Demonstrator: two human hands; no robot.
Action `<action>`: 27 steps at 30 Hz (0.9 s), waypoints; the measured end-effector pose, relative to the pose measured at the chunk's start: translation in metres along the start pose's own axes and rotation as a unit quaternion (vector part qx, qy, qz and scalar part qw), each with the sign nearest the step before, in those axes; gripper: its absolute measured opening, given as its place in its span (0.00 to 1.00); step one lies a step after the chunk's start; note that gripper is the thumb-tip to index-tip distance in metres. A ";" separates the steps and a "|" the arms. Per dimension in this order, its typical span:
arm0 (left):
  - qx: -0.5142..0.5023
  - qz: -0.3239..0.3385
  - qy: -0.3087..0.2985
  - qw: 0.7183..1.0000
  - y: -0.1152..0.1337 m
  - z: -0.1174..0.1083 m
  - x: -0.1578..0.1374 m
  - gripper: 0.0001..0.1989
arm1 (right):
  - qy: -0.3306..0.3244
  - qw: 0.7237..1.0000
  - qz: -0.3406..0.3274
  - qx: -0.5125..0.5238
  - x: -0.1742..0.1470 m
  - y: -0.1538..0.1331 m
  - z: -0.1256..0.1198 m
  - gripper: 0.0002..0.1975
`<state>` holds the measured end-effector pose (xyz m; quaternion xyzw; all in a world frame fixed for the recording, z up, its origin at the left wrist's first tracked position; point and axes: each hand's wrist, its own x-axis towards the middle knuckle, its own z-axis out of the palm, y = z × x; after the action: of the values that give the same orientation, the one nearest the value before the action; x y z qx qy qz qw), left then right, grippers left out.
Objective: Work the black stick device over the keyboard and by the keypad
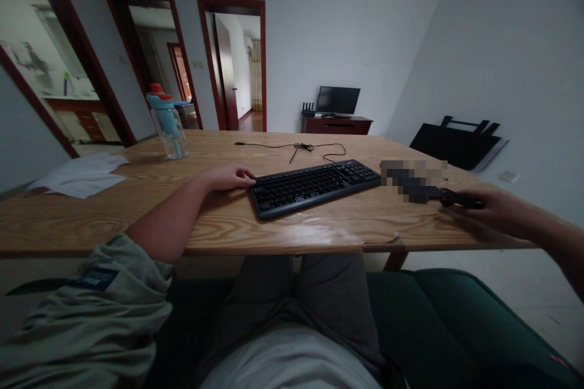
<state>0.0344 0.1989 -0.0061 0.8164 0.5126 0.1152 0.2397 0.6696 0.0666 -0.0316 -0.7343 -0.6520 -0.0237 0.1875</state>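
A black keyboard (314, 187) lies at a slant on the wooden table in front of me. My left hand (228, 177) rests on the tabletop at its left end, thumb and fingertips closed at the far left corner. On the right, my right hand (495, 208) is wrapped around the handle end of a dark object (435, 193) beside the keyboard. Pixelation covers much of that object, so its kind cannot be made out. The keyboard's black cable (278, 146) is partly bundled behind it.
A clear bottle with a blue and red lid (170, 124) stands at the back left of the wooden table (219, 225). White papers (82, 173) lie at the left. Beyond are a monitor (338, 100) on a low cabinet and a folded black item (456, 144) against the right wall.
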 end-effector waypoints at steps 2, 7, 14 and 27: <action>0.011 -0.009 -0.002 1.000 0.003 -0.001 -0.002 0.30 | -0.071 0.997 0.004 0.034 0.001 0.003 0.005 0.15; 0.022 -0.013 -0.003 1.000 0.008 -0.002 -0.005 0.28 | -0.066 0.996 -0.034 0.046 0.006 0.004 0.011 0.19; 0.023 -0.012 -0.003 1.000 0.008 -0.001 -0.004 0.29 | -0.058 0.998 -0.006 0.033 0.003 -0.010 0.010 0.18; 0.021 -0.016 -0.003 1.000 0.008 -0.002 -0.004 0.31 | -0.037 0.999 -0.003 0.027 0.003 -0.027 0.007 0.15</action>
<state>0.0380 0.1929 -0.0002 0.8134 0.5272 0.0976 0.2256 0.6426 0.0738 -0.0311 -0.7272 -0.6613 0.0209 0.1827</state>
